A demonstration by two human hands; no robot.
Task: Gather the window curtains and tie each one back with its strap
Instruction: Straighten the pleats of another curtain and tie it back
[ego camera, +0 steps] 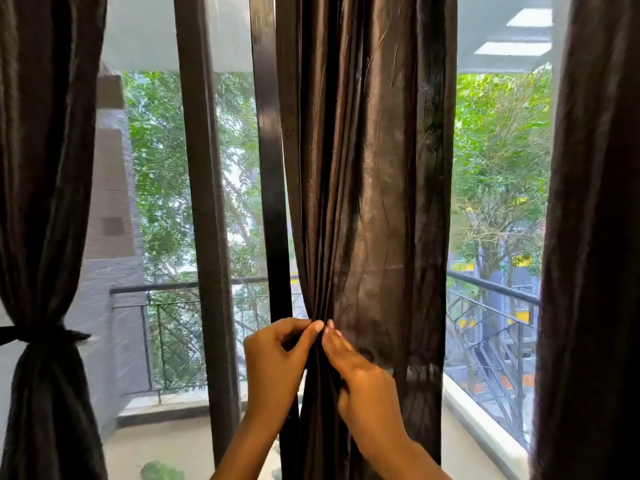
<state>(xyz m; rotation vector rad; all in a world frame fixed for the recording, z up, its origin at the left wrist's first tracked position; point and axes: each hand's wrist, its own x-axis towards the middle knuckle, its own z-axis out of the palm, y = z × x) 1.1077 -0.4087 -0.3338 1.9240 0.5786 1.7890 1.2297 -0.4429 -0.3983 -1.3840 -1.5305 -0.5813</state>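
A dark brown middle curtain (367, 188) hangs in loose folds in front of the window. My left hand (277, 362) pinches its left edge between thumb and fingers. My right hand (360, 375) lies against the folds just beside it, fingertips touching the same pleats. At the far left, another brown curtain (45, 168) is gathered and cinched by a dark strap (41, 334). A third curtain (592, 237) hangs loose at the far right. No strap for the middle curtain shows.
Dark window frame posts (207, 237) stand left of the middle curtain. Beyond the mesh screen lie a balcony railing (187, 289), trees and a grey building. A white sill (485, 420) runs along the lower right.
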